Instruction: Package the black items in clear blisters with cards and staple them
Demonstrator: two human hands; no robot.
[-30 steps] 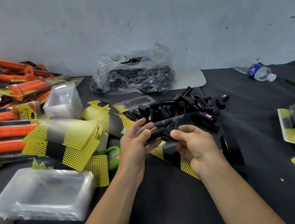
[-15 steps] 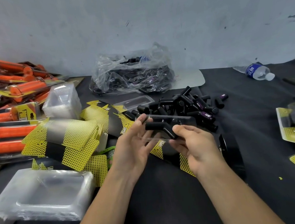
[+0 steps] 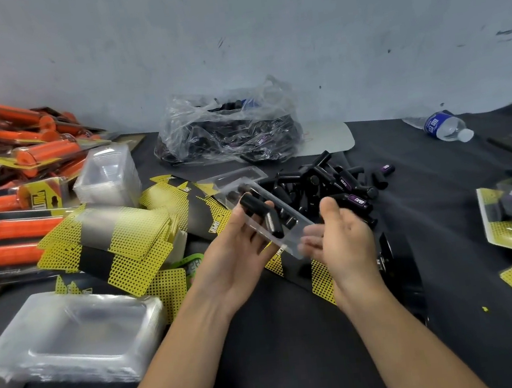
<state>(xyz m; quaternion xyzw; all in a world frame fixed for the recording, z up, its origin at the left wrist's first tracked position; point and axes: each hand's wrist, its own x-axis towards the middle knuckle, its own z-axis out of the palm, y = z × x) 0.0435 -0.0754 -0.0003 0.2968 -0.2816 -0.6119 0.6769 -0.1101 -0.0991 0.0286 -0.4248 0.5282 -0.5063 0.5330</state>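
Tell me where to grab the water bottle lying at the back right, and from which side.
Grip the water bottle around its blue-labelled middle, coming down from above. It lies on its side on the black table with the cap pointing right, so both flanks are free; the narrow cap end would likely slip.

Fingertips (image 3: 308, 242) of right hand (image 3: 345, 237) (motion-blurred) behind clear blister (image 3: 287, 237)
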